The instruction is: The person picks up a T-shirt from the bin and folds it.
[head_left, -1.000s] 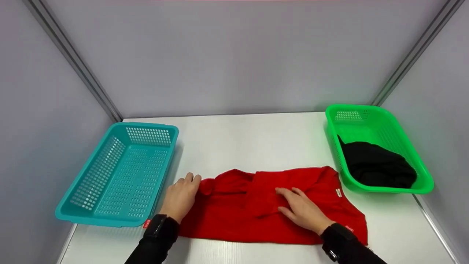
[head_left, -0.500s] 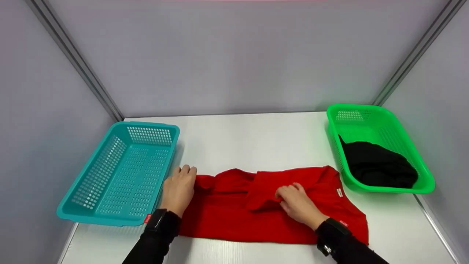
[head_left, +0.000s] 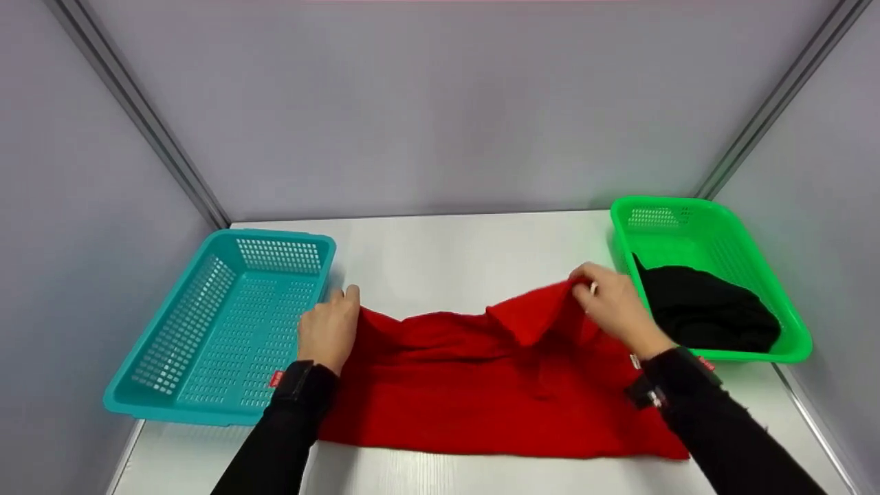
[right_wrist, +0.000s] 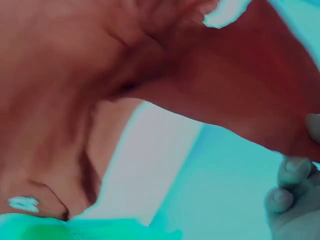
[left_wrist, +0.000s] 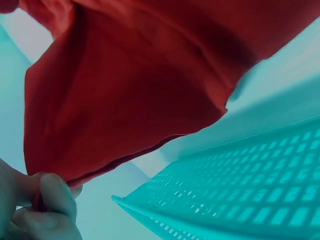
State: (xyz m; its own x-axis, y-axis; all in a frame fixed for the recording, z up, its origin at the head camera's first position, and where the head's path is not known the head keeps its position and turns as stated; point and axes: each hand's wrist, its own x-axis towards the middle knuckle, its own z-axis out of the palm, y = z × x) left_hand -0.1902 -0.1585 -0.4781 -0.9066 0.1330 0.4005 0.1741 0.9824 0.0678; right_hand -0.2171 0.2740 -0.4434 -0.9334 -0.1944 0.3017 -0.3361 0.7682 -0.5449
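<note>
A red cloth garment (head_left: 467, 412) lies spread wide across the white table; its exact kind is hard to tell from its folds. Its far left corner is pinched by my left hand (head_left: 328, 333), and the left wrist view shows thumb and fingers (left_wrist: 55, 197) closed on the edge. On the other side, my right hand (head_left: 615, 302) pinches a raised flap of the garment beside the green basket. That flap hangs tented from the fingertips (right_wrist: 295, 170) in the right wrist view. A white label (head_left: 634, 361) shows near my right wrist.
To the left stands a teal basket (head_left: 320, 289) with nothing visible inside. A green basket (head_left: 801, 330) at the right holds a black cloth (head_left: 715, 309). Grey panels (head_left: 440, 110) wall the table in at the back and sides.
My right hand has gone from lying on the garment to gripping a flap, lifting it away and rightward. My left hand has shifted slightly away from me with its corner.
</note>
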